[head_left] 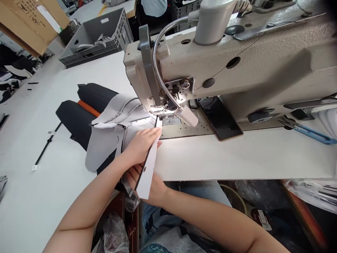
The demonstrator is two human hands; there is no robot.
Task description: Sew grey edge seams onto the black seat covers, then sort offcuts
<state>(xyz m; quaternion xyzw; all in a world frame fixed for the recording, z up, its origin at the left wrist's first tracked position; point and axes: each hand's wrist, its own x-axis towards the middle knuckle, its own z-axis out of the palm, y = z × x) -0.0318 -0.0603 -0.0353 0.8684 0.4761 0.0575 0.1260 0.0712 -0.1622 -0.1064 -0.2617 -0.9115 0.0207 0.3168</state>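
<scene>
A grey and black sewn fabric piece point(100, 147) lies left of the sewing machine's needle area point(160, 116), its edge under the presser foot. A long light-grey strip with a black edge point(147, 179) runs from the foot toward me. My left hand point(140, 144) is closed over the strip and the fabric edge just in front of the foot. Lower down, my right hand point(156, 191) is closed on the fabric's near edge behind the strip, which partly hides its fingers.
A phone point(220, 117) lies beside the needle plate, under the machine arm point(263, 66). Blue-handled snips point(313, 133) rest at the right. A grey crate point(97, 38) and a cardboard box point(31, 24) stand at the back left. A thin black cord point(47, 144) lies on the white table point(23, 126).
</scene>
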